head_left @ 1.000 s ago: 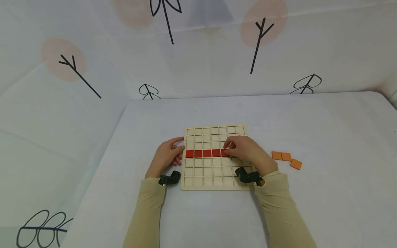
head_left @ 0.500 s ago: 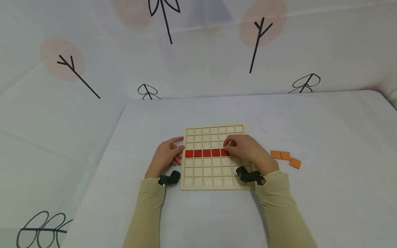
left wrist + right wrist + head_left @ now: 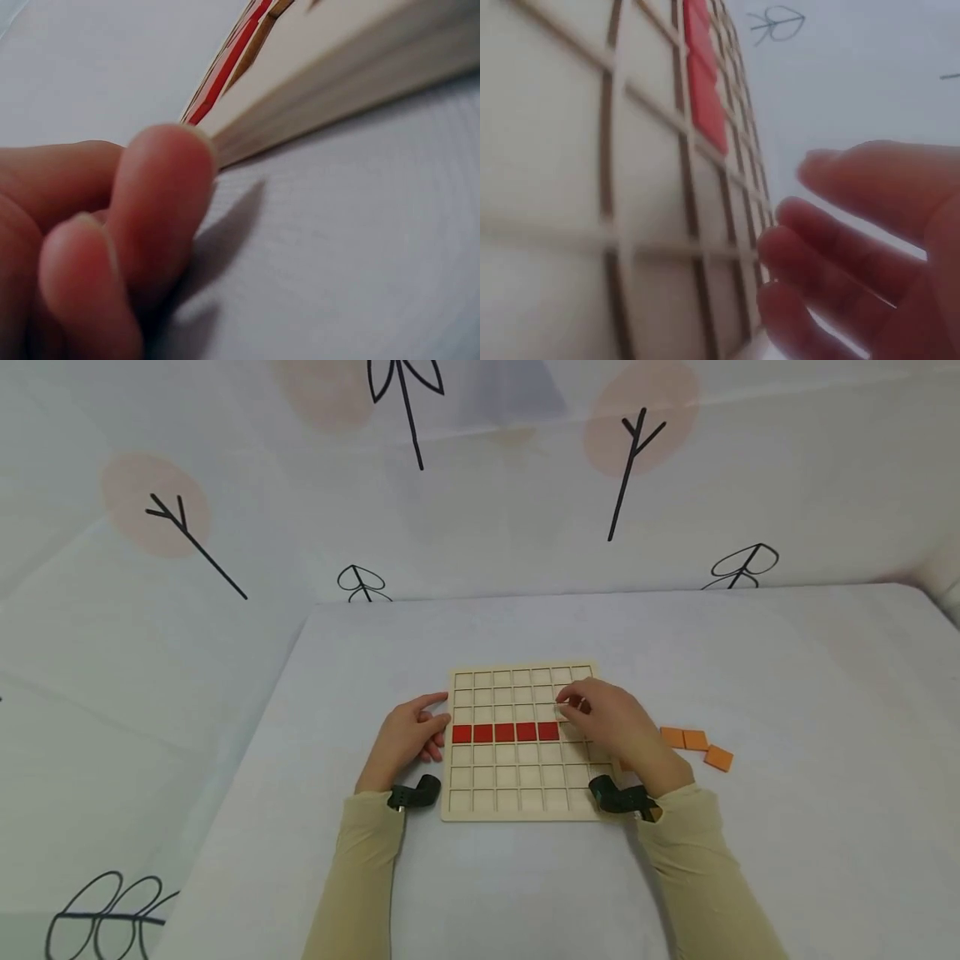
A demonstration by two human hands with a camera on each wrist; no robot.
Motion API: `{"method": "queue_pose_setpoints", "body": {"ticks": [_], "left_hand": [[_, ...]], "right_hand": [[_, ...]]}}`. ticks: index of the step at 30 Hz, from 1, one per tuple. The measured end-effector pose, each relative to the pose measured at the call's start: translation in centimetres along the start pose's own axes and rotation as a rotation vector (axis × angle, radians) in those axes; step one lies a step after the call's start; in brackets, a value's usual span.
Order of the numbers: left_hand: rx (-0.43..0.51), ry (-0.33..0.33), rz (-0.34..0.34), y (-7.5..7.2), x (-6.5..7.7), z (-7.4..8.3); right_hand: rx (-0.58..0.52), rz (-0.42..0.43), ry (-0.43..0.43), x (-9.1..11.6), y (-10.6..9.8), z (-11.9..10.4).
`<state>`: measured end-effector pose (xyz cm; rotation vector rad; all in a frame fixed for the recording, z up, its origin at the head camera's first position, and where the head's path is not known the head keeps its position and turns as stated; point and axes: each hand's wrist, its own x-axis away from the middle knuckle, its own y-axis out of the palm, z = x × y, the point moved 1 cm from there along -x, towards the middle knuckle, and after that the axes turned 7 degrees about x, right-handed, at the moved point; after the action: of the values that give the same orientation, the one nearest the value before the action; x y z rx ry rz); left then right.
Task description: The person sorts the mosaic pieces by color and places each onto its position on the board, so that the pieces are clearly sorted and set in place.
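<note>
A pale wooden grid board (image 3: 506,777) lies flat on the table, its middle row holding several red square tiles (image 3: 505,732) side by side from the left edge. My left hand (image 3: 405,735) rests at the board's left edge, fingers loosely bent. In the left wrist view a fingertip (image 3: 169,161) meets the board's side. Over the right part of the board hovers my right hand (image 3: 618,718), just beyond the last red tile. Nothing shows between its thumb and fingers; in the right wrist view, the fingers (image 3: 832,176) are relaxed and apart from the red tiles.
Three orange square tiles (image 3: 695,740) lie on the white table right of the board. More orange shows partly hidden beneath the right wrist (image 3: 663,772). Dark camera mounts (image 3: 416,792) sit on both wrists. A patterned cloth wall (image 3: 480,527) stands behind and to the left.
My right hand has let go of the rightmost red tile and lifted away to the right. That tile stays in its cell. The left hand keeps its place at the board's edge.
</note>
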<state>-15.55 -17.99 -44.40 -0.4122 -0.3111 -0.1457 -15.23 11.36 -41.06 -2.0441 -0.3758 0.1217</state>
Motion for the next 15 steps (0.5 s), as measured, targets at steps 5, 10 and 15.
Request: {"method": "queue_pose_setpoints", "body": {"ticks": [5,10,15], "left_hand": [[-0.015,0.007,-0.003,0.1,0.0,-0.1],[-0.019,0.003,-0.005,0.0,0.0,-0.1],[-0.033,0.0,0.004,-0.1,-0.1,-0.1]], "right_hand": [[0.01,0.038,-0.01,1.3,-0.5,1.4],[0.027,0.076,-0.025,2.4,-1.0,2.6],[0.035,0.075,0.016,3.5,-1.5,3.7]]}}
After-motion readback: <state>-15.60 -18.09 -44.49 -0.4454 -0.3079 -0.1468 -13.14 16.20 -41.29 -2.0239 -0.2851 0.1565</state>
